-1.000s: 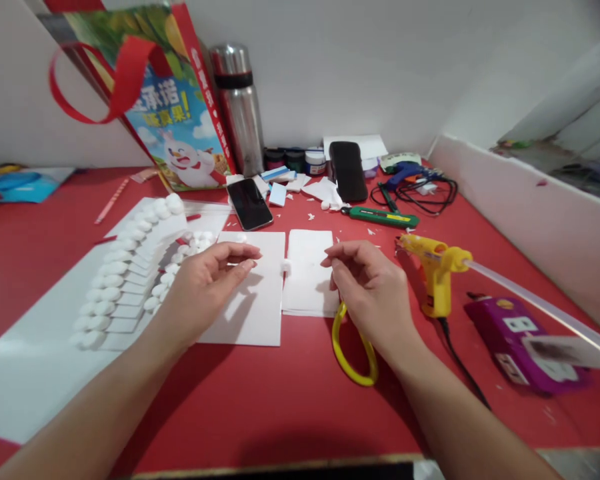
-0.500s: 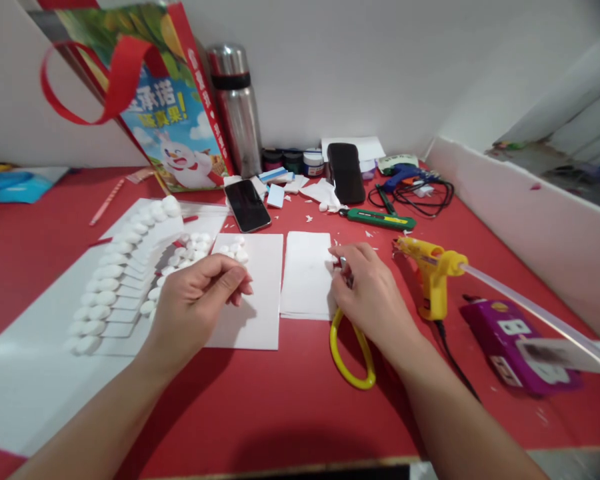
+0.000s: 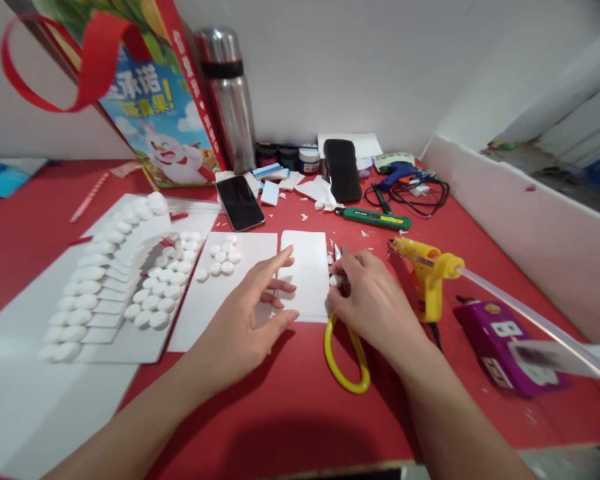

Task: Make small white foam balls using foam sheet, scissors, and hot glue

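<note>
My left hand [image 3: 253, 303] is open, its fingers spread and reaching onto the small white foam sheet [image 3: 307, 267] in the middle of the red table [image 3: 290, 400]. My right hand [image 3: 370, 300] is closed round the yellow-handled scissors [image 3: 343, 353], whose blades point up beside the sheet's right edge. A wider white sheet [image 3: 215, 293] lies to the left with a few white foam ovals [image 3: 223, 257] on it. Rows of more white ovals [image 3: 105, 267] sit on strips further left.
A yellow glue gun [image 3: 430, 273] and a purple power strip [image 3: 510, 343] lie right of my hand. A green cutter [image 3: 375, 217], a black phone [image 3: 240, 203], a steel flask [image 3: 227, 100], paint pots, a black case and a red printed bag [image 3: 150, 100] stand behind. A white ledge borders the right.
My left hand has let go of the small white piece and moved right, opening onto the small sheet. My right hand has closed on the scissors beside that sheet.
</note>
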Demonstrator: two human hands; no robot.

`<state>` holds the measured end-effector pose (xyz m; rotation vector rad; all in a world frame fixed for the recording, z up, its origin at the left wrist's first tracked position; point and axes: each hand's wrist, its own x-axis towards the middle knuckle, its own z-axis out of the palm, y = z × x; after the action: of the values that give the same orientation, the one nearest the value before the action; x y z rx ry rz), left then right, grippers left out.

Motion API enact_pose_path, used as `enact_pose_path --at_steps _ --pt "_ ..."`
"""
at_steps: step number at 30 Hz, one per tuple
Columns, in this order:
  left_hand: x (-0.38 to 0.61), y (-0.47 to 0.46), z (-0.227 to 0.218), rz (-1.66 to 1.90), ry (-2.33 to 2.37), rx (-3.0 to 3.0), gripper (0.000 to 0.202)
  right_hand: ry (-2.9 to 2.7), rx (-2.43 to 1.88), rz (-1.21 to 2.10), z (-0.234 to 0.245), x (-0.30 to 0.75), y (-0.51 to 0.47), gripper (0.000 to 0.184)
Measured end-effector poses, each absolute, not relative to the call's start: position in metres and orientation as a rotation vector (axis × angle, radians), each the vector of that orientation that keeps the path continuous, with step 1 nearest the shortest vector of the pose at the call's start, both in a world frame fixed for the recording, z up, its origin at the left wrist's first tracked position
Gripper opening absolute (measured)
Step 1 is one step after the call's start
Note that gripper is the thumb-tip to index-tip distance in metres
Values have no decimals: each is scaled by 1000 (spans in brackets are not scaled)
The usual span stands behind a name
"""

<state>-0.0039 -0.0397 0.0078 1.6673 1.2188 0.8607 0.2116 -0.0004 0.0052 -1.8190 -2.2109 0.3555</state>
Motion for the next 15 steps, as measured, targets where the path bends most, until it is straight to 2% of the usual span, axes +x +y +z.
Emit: enact_pose_path --at_steps 5,8,11,15 --pt "-8 -42 6 951 1257 1503 50 -2146 -1746 345 5 210 -1 17" --pt "-7 -41 7 990 1233 1429 44 -2000 -1522 505 8 206 -3 15" --pt "-4 -40 7 1027 1261 1430 42 -1704 -1320 1010 11 199 -6 15" --pt "0 -41 8 1147 1317 1576 33 -1105 -1057 1814 15 195 -6 25"
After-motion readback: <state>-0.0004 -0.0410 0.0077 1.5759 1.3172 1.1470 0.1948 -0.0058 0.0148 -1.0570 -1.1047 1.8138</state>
